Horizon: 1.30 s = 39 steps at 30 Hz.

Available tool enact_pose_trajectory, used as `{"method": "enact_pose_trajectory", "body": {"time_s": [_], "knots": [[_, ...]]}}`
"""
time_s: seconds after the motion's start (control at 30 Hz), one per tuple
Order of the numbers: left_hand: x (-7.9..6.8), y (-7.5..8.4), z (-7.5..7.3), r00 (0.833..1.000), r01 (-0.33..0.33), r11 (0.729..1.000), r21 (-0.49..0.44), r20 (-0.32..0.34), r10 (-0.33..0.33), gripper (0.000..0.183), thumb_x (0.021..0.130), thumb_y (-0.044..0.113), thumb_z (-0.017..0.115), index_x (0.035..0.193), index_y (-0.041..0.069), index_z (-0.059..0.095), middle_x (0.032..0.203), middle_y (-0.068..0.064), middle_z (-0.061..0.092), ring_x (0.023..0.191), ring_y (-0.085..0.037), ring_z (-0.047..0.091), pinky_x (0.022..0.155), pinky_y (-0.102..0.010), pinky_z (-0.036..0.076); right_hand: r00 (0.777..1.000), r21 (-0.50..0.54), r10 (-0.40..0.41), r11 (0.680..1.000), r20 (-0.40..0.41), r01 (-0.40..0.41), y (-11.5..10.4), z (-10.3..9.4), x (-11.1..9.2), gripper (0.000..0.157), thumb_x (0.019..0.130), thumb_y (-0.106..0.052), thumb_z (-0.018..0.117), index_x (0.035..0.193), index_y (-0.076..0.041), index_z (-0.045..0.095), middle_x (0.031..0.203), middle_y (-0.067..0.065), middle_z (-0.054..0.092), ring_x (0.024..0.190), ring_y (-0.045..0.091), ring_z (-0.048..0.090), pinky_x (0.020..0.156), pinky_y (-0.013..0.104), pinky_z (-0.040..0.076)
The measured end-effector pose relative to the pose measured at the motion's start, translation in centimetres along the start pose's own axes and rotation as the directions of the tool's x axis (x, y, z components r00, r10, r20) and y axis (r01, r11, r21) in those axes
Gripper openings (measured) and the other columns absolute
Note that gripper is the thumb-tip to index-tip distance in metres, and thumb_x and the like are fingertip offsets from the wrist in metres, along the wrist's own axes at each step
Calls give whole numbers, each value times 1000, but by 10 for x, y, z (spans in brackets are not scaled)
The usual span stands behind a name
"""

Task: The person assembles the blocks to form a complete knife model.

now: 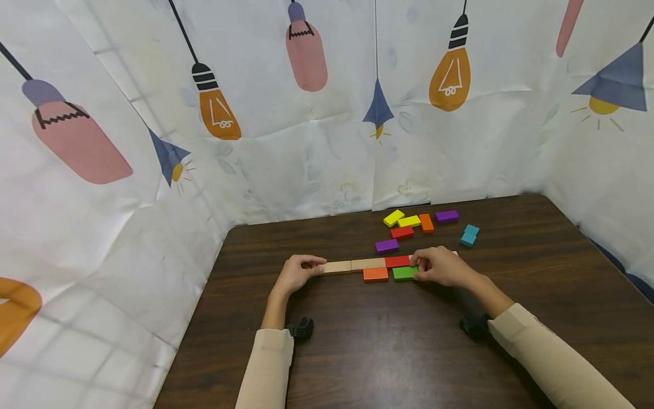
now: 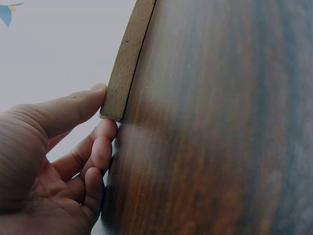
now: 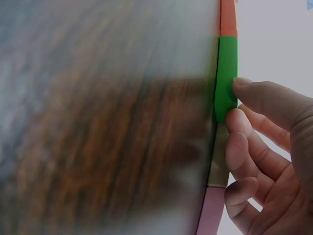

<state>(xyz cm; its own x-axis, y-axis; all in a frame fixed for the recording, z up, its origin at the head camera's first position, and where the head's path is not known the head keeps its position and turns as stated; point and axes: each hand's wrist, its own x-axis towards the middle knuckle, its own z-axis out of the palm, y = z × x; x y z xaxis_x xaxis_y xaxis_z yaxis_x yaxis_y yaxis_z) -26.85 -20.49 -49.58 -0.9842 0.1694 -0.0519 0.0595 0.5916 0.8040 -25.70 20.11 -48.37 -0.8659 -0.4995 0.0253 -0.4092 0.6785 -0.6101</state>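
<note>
A row of small rectangular blocks lies across the dark table. At its left end my left hand [image 1: 296,274] has thumb and fingertips at the end of a plain wooden block [image 1: 337,267]. Another wooden block [image 1: 368,264] and a red block [image 1: 397,261] continue the row rightward. In front of the row sit an orange block [image 1: 375,275] and a green block [image 1: 404,274]. My right hand [image 1: 440,266] pinches the green block's right end between thumb and index finger. In the right wrist view a wooden block [image 3: 219,156] and a pink block [image 3: 211,210] show beyond the green one.
Behind the row lie loose blocks: a near purple one [image 1: 386,246], a red one [image 1: 402,232], two yellow ones [image 1: 409,221], an orange one [image 1: 426,223], a far purple one [image 1: 447,216] and teal pieces [image 1: 469,235]. Patterned cloth [image 1: 317,153] hangs around the table [image 1: 368,352].
</note>
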Motion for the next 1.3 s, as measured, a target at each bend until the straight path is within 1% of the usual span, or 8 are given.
{"method": "enact_pose_trajectory", "body": {"time_s": [0.2,0.3,0.47,0.7,0.9,1.03,1.3], "knots": [[-1,1,0,1000,-15,1000,3,2,15,20,93,22,76,113,20,81,93,-4,68,77,-18,55,69,-32,47,1000,-8,-9,1000,-2,9,-2,0,4,19,87,-18,82,101,-12,71,73,-9,61,66,8,55,65,23,46],[-1,1,0,1000,-12,1000,-2,3,12,20,93,22,76,113,20,81,94,-4,67,77,-18,54,68,-31,46,1000,-6,-19,1000,-3,19,-2,1,5,18,88,-18,82,100,-12,71,73,-9,61,66,7,54,64,23,46],[0,1,0,1000,-4,1000,-4,3,4,19,93,22,76,112,21,81,93,-3,68,77,-18,55,68,-31,47,1000,-2,-28,1000,-3,28,-2,2,6,17,88,-18,82,100,-12,71,73,-9,61,65,7,54,64,23,46],[0,0,0,1000,4,1000,2,2,-4,17,93,23,77,109,26,81,92,-1,67,78,-19,56,70,-33,48,1000,4,-19,1000,3,19,-4,4,8,18,87,-18,82,100,-11,71,72,-8,61,65,7,53,64,23,45],[-1,0,0,1000,-11,1000,5,2,11,18,93,22,76,110,23,81,91,-2,68,77,-19,56,69,-34,47,1000,10,-8,1000,11,8,-7,4,10,19,88,-20,82,100,-11,71,73,-8,60,66,8,53,64,24,46],[0,0,0,1000,-5,1000,5,1,5,17,93,22,77,109,25,81,91,-1,68,77,-19,56,70,-33,48,1000,7,-10,1000,12,10,-8,4,9,19,87,-20,82,99,-11,71,72,-8,60,65,8,53,64,24,46],[1,-1,0,1000,-4,1000,10,-1,4,18,92,22,77,110,25,81,91,-1,67,77,-19,56,69,-32,47,1000,11,-10,1000,11,10,-8,4,9,19,87,-19,82,100,-11,71,73,-8,61,65,8,54,64,24,46]]}}
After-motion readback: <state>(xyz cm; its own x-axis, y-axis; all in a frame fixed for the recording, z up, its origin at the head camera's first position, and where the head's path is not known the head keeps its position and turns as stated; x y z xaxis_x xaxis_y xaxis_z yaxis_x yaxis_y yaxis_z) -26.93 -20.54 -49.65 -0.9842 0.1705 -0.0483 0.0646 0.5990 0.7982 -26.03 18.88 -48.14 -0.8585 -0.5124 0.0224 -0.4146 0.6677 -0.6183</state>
